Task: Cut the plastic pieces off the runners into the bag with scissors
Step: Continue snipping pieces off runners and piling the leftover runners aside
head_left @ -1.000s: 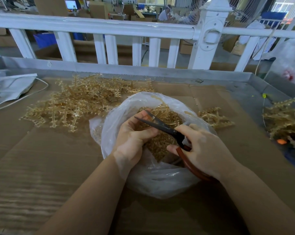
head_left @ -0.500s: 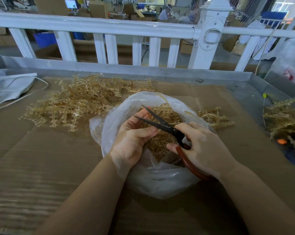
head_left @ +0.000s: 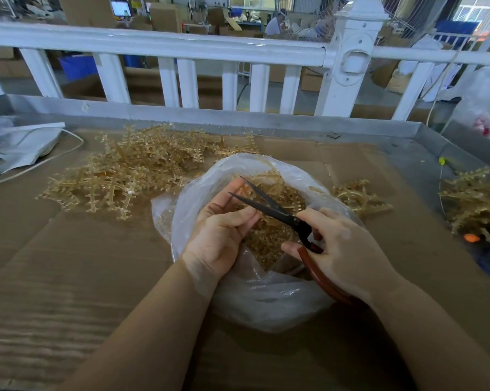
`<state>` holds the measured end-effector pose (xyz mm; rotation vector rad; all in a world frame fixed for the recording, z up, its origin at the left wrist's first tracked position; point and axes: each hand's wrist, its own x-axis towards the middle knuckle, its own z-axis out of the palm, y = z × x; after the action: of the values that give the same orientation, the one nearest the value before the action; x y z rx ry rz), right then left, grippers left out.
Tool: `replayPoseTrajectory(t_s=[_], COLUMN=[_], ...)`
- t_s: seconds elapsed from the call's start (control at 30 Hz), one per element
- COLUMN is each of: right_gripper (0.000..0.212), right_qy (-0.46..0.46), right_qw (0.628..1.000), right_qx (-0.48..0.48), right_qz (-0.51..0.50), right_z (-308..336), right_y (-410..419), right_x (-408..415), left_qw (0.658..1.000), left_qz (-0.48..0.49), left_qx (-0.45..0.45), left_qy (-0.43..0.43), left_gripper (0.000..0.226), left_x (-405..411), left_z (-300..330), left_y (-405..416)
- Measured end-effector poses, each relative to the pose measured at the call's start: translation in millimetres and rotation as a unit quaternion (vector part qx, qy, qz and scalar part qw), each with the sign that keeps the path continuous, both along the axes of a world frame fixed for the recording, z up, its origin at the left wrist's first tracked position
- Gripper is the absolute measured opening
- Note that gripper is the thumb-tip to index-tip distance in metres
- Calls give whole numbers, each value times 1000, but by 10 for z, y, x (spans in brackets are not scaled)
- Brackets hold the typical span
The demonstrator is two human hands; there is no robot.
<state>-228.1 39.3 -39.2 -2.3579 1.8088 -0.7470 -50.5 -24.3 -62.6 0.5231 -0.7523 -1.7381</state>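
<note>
Two bare forearms reach forward over a cardboard-covered table [head_left: 69, 277]. The left hand [head_left: 218, 235] sits at the near-left rim of a clear plastic bag [head_left: 266, 300], fingers curled, thumb and fingertips pinching a small amber piece; whether it is attached to a runner cannot be told. The right hand [head_left: 342, 249] grips the scissors [head_left: 269, 206] by their red-brown handles, fingers curled round the loops. The dark blades stand parted in a narrow V, tips just beside the left fingertips, above the bag's mouth. Inside the bag lie cut amber plastic pieces [head_left: 269, 238], heaped under the blades. Just beyond the bag on the right lies a single runner [head_left: 356, 194]. Farther left, a large pile of runners [head_left: 131, 170] spreads over the cardboard. A white folded sheet with a cord [head_left: 21, 148] rests at the far left. Another heap of runners [head_left: 475, 198] lies at the right edge. A white railing [head_left: 181, 49] borders the table's far side.
</note>
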Motion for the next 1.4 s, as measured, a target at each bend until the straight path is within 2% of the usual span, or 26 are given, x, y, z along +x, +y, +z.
replayPoseTrajectory(t_s=[0.23,0.4,0.6,0.73,0.93,1.13,1.3,1.4], right_gripper=[28,22,22,31,37,29,34,30], right_qy=[6,0,13,45,35,41,46,39], right_qw=[1000,999,999,998,999,998,998,998], right_qx=[15,28,36,21,16,35,48,57], right_qz=[4,15,25,22,-1,-15,-11,-6], right_z=[23,47,91,112,115,129,132,137], right_y=[23,44,46,63,97,112,73,57], right_x=[-44,-45,-39,-58,-73,-106,-85,-39], left_qw=[998,998,997,993,989,984,983,978], left_qz=[11,20,72,99,129,152,149,158], left_qx=[24,19,-21,-26,-21,-29,-46,-57], left_qy=[48,50,-20,-58,-76,-85,-96,-122], left_gripper=[58,59,59,59,60,61,60,60], left_x=[24,16,-41,-71,-86,-100,-110,-116], left_z=[-11,-23,-16,-13,-14,-7,-35,-55], left_y=[-17,-26,10,35,50,49,35,32])
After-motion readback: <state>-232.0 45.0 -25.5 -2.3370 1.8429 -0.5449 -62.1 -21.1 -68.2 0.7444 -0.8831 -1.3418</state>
